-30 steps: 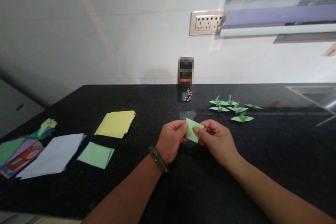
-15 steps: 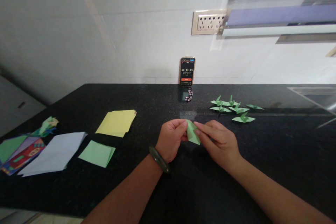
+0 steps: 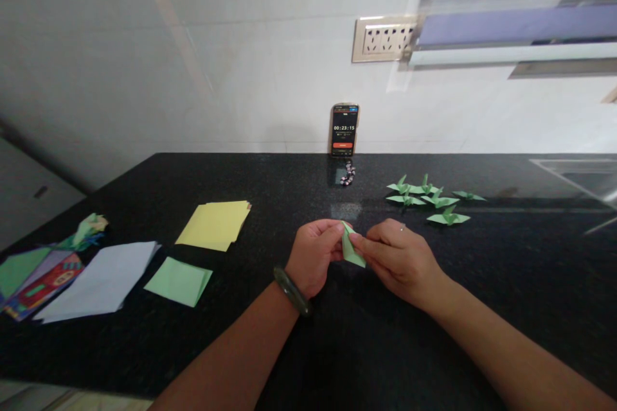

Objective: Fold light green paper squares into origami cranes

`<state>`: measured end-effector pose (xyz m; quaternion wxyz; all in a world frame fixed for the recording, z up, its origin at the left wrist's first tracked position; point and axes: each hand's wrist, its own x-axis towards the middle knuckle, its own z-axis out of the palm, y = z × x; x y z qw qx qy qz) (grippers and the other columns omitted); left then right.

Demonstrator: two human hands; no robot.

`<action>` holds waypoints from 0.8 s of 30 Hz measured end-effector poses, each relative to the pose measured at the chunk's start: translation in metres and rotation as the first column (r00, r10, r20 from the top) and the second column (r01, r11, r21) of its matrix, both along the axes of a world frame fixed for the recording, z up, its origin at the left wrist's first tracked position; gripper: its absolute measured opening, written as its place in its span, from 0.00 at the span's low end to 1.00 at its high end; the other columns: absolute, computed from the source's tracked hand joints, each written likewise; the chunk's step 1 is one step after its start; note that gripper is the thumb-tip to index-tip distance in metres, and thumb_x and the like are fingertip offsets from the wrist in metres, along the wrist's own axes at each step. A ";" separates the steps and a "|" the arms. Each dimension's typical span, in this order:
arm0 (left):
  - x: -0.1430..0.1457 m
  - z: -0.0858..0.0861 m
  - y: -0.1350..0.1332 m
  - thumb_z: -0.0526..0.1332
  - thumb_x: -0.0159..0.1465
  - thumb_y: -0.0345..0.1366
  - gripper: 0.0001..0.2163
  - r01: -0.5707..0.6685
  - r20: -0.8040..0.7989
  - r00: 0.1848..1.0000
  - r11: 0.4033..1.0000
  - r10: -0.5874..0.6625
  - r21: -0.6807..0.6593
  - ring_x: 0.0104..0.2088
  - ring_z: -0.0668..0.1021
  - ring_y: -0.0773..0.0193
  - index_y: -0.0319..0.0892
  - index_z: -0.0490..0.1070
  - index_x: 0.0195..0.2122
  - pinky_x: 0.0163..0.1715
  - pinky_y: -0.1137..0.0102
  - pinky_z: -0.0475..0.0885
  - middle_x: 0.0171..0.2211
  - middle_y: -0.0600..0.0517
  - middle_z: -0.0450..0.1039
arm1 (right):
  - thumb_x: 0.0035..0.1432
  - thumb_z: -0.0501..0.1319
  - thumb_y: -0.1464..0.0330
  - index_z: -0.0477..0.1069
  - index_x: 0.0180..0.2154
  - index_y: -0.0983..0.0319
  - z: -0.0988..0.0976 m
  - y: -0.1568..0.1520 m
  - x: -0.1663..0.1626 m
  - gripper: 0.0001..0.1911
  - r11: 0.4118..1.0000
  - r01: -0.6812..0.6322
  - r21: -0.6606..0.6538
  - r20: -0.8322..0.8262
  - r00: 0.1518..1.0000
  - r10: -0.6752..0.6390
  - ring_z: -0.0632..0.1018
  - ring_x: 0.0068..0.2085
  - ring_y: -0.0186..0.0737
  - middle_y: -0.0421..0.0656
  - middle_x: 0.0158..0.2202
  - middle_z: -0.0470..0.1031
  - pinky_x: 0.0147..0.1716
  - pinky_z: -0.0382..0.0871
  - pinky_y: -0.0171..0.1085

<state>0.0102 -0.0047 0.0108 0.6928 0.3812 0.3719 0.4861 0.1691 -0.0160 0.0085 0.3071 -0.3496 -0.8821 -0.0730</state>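
Between my two hands, above the black counter, is a small piece of folded light green paper. My left hand pinches its upper left end, thumb on top. My right hand grips the right edge, its thumb pressed on the paper; the other fingers are partly hidden beneath. To the right of my hands stand several green paper cranes. On the left lies a stack of green paper squares, with a stack of yellow paper behind it.
White sheets, a colourful printed packet and a crumpled green and yellow paper piece lie far left. A phone showing a timer leans on the wall, a beaded string before it. A socket panel is above.
My right thumb has moved left over the paper, and the right hand has turned slightly. The paper's right side is now folded in, so it looks narrower. My left hand stays put.
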 end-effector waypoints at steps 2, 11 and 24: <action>0.000 0.000 0.000 0.59 0.53 0.34 0.07 -0.001 0.004 1.000 1.000 0.001 -0.009 0.20 0.72 0.69 0.35 0.72 0.27 0.23 0.73 0.68 0.20 0.52 0.71 | 0.60 0.52 0.71 0.72 0.43 0.61 0.000 0.000 0.000 0.13 1.000 0.006 -0.022 0.020 1.000 -0.005 0.66 0.30 0.35 0.44 0.28 0.69 0.28 0.59 0.35; -0.003 -0.004 0.002 0.63 0.51 0.37 0.10 0.024 0.037 0.999 0.999 -0.023 -0.021 0.21 0.73 0.69 0.34 0.72 0.30 0.25 0.72 0.69 0.21 0.51 0.72 | 0.60 0.51 0.70 0.71 0.43 0.61 0.000 0.000 0.001 0.13 0.998 0.009 -0.068 0.022 1.000 -0.008 0.67 0.31 0.37 0.44 0.28 0.68 0.29 0.60 0.35; 0.000 -0.010 0.005 0.65 0.49 0.41 0.11 -0.139 -0.132 0.981 0.990 0.142 0.035 0.18 0.69 0.71 0.36 0.72 0.25 0.19 0.74 0.65 0.18 0.54 0.69 | 0.61 0.49 0.66 0.72 0.37 0.62 0.003 -0.005 -0.010 0.14 0.914 -0.087 -0.396 -0.339 0.939 -0.058 0.70 0.30 0.35 0.43 0.27 0.69 0.29 0.64 0.35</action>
